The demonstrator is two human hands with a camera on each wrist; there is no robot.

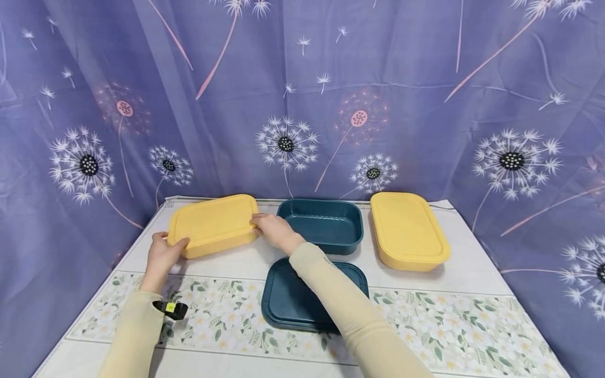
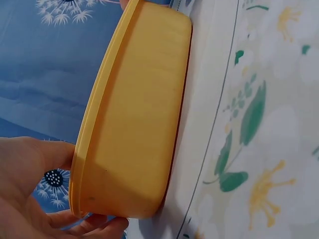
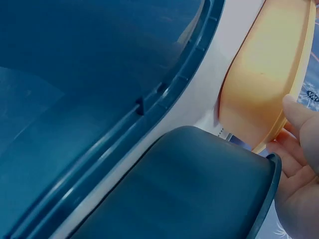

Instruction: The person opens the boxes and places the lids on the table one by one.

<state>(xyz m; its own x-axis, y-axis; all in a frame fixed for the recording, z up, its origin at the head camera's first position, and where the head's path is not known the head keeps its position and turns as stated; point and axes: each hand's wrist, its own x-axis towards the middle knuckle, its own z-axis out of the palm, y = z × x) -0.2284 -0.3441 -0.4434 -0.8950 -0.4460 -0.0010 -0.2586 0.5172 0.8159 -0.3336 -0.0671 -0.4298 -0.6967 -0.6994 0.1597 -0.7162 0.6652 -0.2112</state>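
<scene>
A yellow rectangular food container with its yellow lid on stands at the back left of the table, turned at a slight angle. My left hand grips its left end, thumb on the lid's rim and fingers down the end wall, as the left wrist view shows. At the opposite end my right hand pinches the rim corner, thumb on the near side. Just right of that hand is an open dark teal container, bare inside. A dark teal lid lies in front of it, partly covered by my right forearm.
Another yellow lidded container stands at the back right. The white tablecloth has a floral band across it. A purple dandelion-print curtain hangs right behind the table and along both sides.
</scene>
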